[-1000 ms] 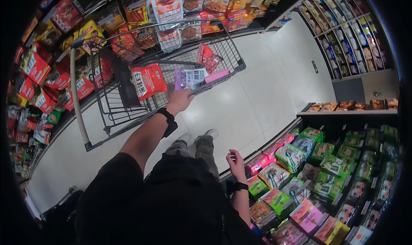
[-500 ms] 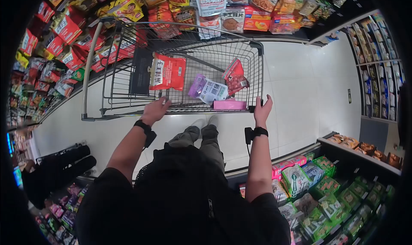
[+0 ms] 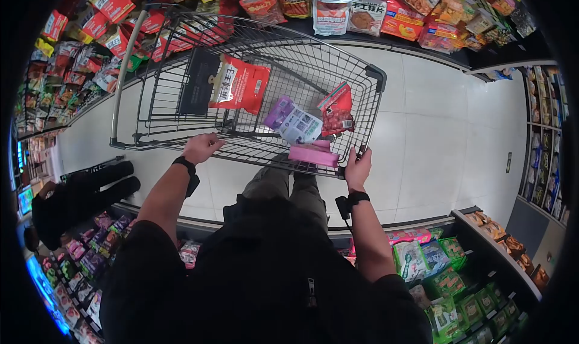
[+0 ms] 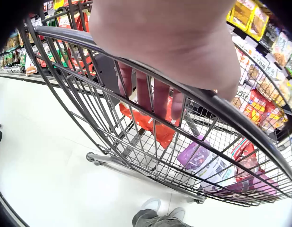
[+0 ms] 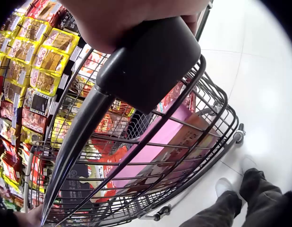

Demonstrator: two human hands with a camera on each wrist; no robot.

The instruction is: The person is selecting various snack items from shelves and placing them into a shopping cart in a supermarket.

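Your left hand [image 3: 202, 148] curled over the cart [image 3: 289, 66] rim, right hand [image 3: 358, 168] wrapped round its black corner cap [image 5: 148, 61]; cart in the aisle, snack shelves [image 3: 362, 12] crowding its far side, bins [image 3: 458, 284] by your right; left wrist view alone shows fingers [image 4: 143, 92] hooked behind the wires

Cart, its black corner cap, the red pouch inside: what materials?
Dark wire shopping cart: probably welded steel rod, judging by the thin rigid grid, with a dark, slightly glossy coating. Black rounded corner cap: likely moulded plastic, smooth and matte. Red snack pouch: plastic film, shiny and crinkled.
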